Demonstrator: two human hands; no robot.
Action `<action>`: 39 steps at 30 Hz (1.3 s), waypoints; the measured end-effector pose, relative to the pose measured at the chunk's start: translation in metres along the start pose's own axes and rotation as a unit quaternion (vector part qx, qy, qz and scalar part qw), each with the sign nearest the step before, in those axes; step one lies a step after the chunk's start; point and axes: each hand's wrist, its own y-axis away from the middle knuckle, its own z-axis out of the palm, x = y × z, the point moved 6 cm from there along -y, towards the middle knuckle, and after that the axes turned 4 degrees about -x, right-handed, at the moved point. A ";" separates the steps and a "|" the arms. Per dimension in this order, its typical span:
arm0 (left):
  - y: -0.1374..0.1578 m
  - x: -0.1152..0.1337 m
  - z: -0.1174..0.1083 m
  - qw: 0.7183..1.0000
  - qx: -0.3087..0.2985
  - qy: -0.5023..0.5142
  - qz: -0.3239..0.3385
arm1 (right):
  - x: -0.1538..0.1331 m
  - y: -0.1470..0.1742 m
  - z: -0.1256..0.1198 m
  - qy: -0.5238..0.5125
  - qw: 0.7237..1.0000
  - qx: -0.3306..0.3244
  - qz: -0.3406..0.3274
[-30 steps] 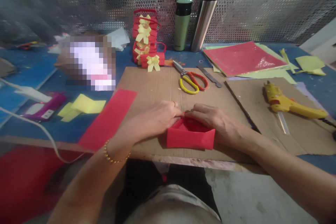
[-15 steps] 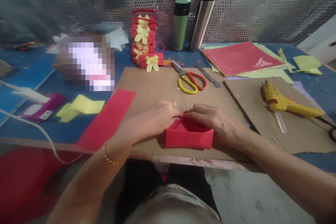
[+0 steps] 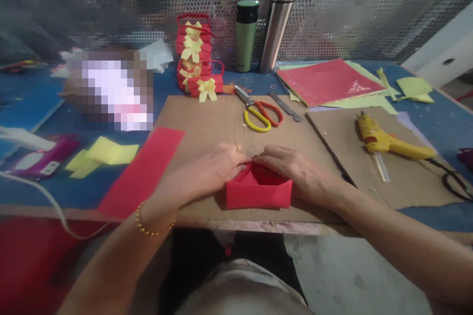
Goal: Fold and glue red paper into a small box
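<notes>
A small red paper box [image 3: 258, 194], open at the top, rests on the brown cardboard sheet [image 3: 201, 123] near the table's front edge. My left hand [image 3: 221, 162] grips its far wall at the left corner, fingers pressed together. On the same far wall, further right, the fingers of my right hand [image 3: 290, 167] are closed over the paper. Both sets of fingertips almost meet and partly hide that wall. Beside my left forearm lies a flat red paper strip [image 3: 146, 170]. Scissors [image 3: 258, 113] with yellow and orange handles lie beyond my hands.
A yellow glue gun [image 3: 388, 141] lies on cardboard at the right. Several red boxes with yellow bows [image 3: 201, 66] stand at the back, near a green tumbler [image 3: 247, 34] and a steel flask [image 3: 278, 24]. A metal strip [image 3: 286, 107] lies beside the scissors. Yellow paper pieces [image 3: 105, 152] are at left.
The whole scene has shifted slightly left as the head view turned a little right. Both hands keep hold of the box's far wall, with barely any finger movement.
</notes>
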 end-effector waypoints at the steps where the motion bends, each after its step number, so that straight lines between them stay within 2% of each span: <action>1: 0.000 0.000 0.000 1.000 -0.001 0.000 0.000 | 0.000 -0.001 0.000 0.001 1.000 -0.001 0.001; 6: 0.000 -0.008 0.001 1.000 0.000 0.016 -0.007 | 0.000 -0.002 0.002 0.011 1.000 -0.012 0.000; 11: 0.001 -0.010 -0.002 1.000 0.002 -0.011 0.006 | -0.001 -0.002 0.000 0.012 1.000 -0.009 -0.015; 17: 0.002 -0.008 -0.002 1.000 -0.006 -0.028 -0.003 | 0.000 0.000 -0.002 0.000 1.000 -0.007 -0.007; 19: 0.002 -0.008 -0.002 1.000 0.002 -0.025 -0.007 | 0.003 0.001 -0.005 -0.003 1.000 -0.005 0.015; 22: 0.003 -0.008 -0.005 0.999 0.028 -0.028 -0.017 | 0.012 0.004 -0.013 0.013 0.996 0.026 0.085; 24: 0.004 -0.009 -0.011 0.996 0.077 -0.038 -0.022 | 0.017 0.006 -0.017 0.024 0.991 0.042 0.122; 27: 0.007 -0.014 -0.020 0.987 0.141 -0.061 -0.051 | 0.020 0.007 -0.015 0.032 0.989 0.031 0.138; 30: 0.007 -0.022 -0.017 0.987 0.107 -0.070 -0.094 | 0.020 0.007 -0.012 0.040 0.990 0.026 0.135; 33: 0.007 -0.027 -0.008 0.990 0.068 -0.058 -0.106 | 0.019 0.006 -0.008 0.031 0.990 0.025 0.136; 39: 0.009 -0.031 0.003 0.988 0.044 -0.028 -0.144 | 0.018 0.006 -0.007 -0.008 0.987 0.008 0.163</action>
